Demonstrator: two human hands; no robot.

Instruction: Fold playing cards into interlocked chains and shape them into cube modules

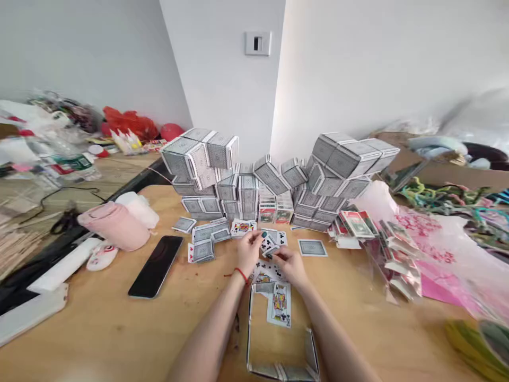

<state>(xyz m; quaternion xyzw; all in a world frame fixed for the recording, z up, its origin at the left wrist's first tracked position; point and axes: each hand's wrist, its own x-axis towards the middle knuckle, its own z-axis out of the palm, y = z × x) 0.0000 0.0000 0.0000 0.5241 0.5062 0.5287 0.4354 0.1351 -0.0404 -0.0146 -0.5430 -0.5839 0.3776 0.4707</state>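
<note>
Between my two hands is a playing card [269,245] showing black club pips, tilted above the table. My left hand [249,250], with a red string on its wrist, pinches its upper left side. Pinched at the card's lower right edge are the fingers of my right hand [292,265]. Face-up cards [274,269] lie beneath my hands, and a king of clubs [279,305] lies inside a low rectangular frame made of cards [249,339] near my forearms. Behind my left hand is another face card [243,227]; several face-down cards [203,249] are at its left.
Stacked blocks of cards stand left [204,175] and right [334,180] at the back. A black phone [156,267] and pink roll [113,225] lie left. Opened card boxes [358,225] and pink plastic [437,249] lie right. One face-down card [312,248] is near my right hand.
</note>
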